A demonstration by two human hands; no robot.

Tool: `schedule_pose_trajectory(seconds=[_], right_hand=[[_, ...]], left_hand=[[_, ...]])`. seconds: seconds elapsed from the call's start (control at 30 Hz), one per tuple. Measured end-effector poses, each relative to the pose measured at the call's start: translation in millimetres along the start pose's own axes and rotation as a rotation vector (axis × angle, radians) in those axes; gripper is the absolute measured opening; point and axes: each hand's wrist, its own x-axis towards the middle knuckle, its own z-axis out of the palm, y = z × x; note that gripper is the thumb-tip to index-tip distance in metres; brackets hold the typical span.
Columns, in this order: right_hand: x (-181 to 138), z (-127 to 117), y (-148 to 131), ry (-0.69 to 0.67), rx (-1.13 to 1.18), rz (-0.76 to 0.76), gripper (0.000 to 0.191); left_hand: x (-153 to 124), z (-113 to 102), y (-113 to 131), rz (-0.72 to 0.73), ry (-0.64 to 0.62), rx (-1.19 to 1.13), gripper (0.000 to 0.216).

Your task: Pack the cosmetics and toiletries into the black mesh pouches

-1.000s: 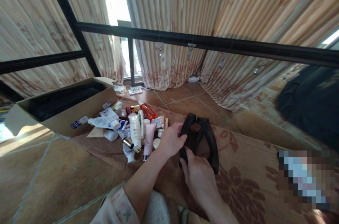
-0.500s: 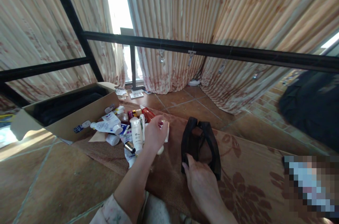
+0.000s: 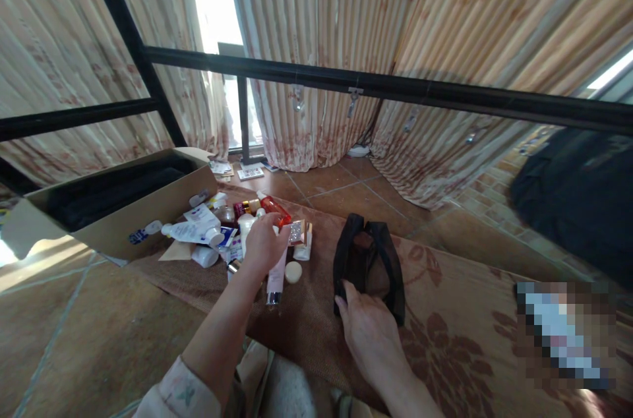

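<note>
My left hand (image 3: 264, 243) reaches into a pile of cosmetics (image 3: 232, 227) on a brown mat, its fingers curled over a white tube whose top shows just above them. A pink tube (image 3: 277, 277) lies under the hand's right side. My right hand (image 3: 368, 329) rests flat with fingers spread against the near rim of an open black mesh pouch (image 3: 368, 260). The pouch stands open on the mat, to the right of the pile.
An open cardboard box (image 3: 109, 204) with dark contents sits left of the pile. A round white jar (image 3: 293, 271) and a glittery case (image 3: 297, 232) lie between pile and pouch. Black metal rails (image 3: 346, 82) and curtains stand behind. A dark bag (image 3: 578, 194) sits far right.
My left hand left the pouch's rim and moved left into the cosmetics pile, closing over a white tube. My right hand stayed at the pouch's near edge.
</note>
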Motion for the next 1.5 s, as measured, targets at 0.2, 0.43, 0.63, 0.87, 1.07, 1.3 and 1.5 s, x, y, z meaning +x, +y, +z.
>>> schedule_pose_trajectory(seconds=[0.2,0.43,0.63,0.87,1.07,1.3,1.5], right_hand=[[0,-2,-1,-0.018,0.008,0.002,0.024],[0,-3,0,-0.024,0.039,0.010,0.022],[0,-4,0,-0.058,0.053,0.015,0.022],[1,-7,0,-0.079,0.074,0.021,0.020],[2,-9,0,-0.081,0.070,0.016,0.021],[4,-11,-3,-0.097,0.058,0.032,0.022],[9,-7,-1,-0.110,0.104,0.057,0.023]], left_hand=[[-14,25,25,0.117,-0.085,-0.040,0.032],[-26,44,45,0.196,-0.166,-0.040,0.032],[-31,53,53,0.222,-0.241,-0.048,0.033],[-32,62,57,0.221,-0.249,-0.074,0.034],[-23,56,53,0.180,-0.189,-0.054,0.033],[39,43,30,0.000,-0.036,0.078,0.039],[96,51,3,-0.189,-0.107,0.189,0.045]])
